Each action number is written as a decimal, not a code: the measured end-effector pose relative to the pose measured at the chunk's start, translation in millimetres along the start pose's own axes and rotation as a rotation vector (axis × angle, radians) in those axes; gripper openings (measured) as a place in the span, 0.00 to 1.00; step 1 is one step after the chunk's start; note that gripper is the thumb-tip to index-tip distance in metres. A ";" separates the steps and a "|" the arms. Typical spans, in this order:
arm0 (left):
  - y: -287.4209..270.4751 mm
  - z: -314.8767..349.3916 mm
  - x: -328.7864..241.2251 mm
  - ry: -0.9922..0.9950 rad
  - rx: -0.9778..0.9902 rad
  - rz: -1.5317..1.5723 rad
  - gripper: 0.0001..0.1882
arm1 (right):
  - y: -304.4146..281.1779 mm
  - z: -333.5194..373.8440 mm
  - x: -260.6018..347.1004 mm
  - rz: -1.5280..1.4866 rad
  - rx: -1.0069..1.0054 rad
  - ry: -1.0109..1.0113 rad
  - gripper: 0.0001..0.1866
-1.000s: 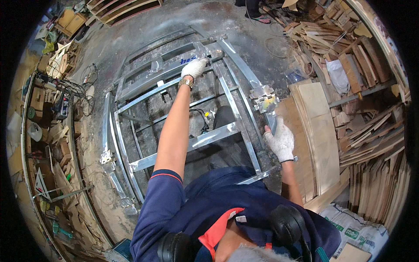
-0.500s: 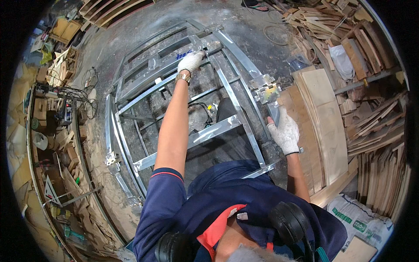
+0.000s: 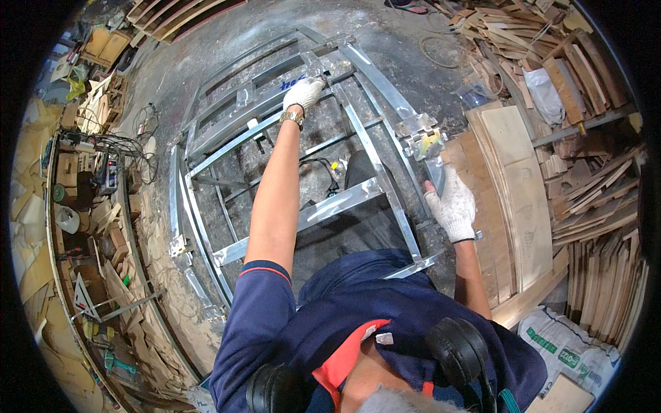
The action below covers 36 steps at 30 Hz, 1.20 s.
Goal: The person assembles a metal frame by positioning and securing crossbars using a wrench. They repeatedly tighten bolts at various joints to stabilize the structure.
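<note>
A large metal frame (image 3: 332, 206) of welded square tubes lies on the floor around my legs. My left hand (image 3: 303, 94), in a white knit glove, reaches far forward and is closed around a crossbar near an inner corner joint. Blue handwriting marks the bar beside it. My right hand (image 3: 452, 206), gloved too, is closed on the frame's right side rail, thumb on the inner side, just nearer than a hinge-like metal bracket (image 3: 421, 136). Part of its fingers is hidden. A similar bracket (image 3: 180, 246) sits on the left rail.
Plywood panels (image 3: 518, 199) lie right of the frame, with stacked wood strips (image 3: 599, 268) beyond. A white sack (image 3: 568, 344) stands at lower right. Cables (image 3: 322, 168) with a yellow piece lie inside the frame. Left is a shelf of offcuts, a power strip (image 3: 110, 175) and tangled wires.
</note>
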State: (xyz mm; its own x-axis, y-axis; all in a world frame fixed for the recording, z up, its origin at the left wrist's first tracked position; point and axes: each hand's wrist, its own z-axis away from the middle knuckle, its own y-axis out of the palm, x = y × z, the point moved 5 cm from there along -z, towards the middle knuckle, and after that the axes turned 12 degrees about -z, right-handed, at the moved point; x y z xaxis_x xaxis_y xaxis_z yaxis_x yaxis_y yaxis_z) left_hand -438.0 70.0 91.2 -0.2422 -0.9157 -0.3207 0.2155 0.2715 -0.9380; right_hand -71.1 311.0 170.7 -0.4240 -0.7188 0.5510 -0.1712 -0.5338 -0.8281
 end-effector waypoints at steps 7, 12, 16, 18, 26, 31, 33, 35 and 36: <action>5.2 -2.9 -0.2 -0.020 0.024 0.056 0.31 | -1.3 -37.5 101.0 -0.502 -0.249 -0.604 0.21; 8.5 -4.9 -5.6 0.165 0.167 0.101 0.16 | 78.8 -173.7 154.8 -0.503 -0.126 -0.343 0.18; 10.6 -2.5 -2.7 0.026 0.231 0.330 0.17 | 140.4 -234.7 173.5 -0.368 -0.115 -0.290 0.19; 9.2 -2.8 -5.2 0.062 0.193 0.367 0.19 | 162.5 -249.4 173.1 -0.355 -0.012 -0.205 0.20; 17.6 -8.1 -4.6 -0.001 0.183 0.440 0.28 | 170.8 -255.6 148.8 -0.642 -0.029 -0.161 0.22; 17.6 -9.7 -1.4 -0.026 0.200 0.303 0.29 | 175.7 -262.8 146.6 -0.628 -0.008 -0.206 0.21; 14.6 -9.2 -2.9 0.055 0.147 0.342 0.30 | 178.2 -266.3 145.0 -0.656 0.011 -0.203 0.23; 17.8 -8.2 -2.5 0.067 0.228 0.329 0.31 | 179.2 -267.3 143.6 -0.648 0.024 -0.204 0.22; 16.4 -8.4 -2.8 0.081 0.222 0.351 0.31 | 179.1 -267.4 142.8 -0.638 0.026 -0.189 0.22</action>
State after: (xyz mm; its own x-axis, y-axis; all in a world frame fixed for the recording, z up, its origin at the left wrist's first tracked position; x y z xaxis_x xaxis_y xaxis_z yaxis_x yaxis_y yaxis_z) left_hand -441.7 79.5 75.7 -0.1894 -0.7502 -0.6335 0.4949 0.4843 -0.7215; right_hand -400.1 231.8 73.4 -0.0833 -0.3230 0.9427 -0.3145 -0.8891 -0.3325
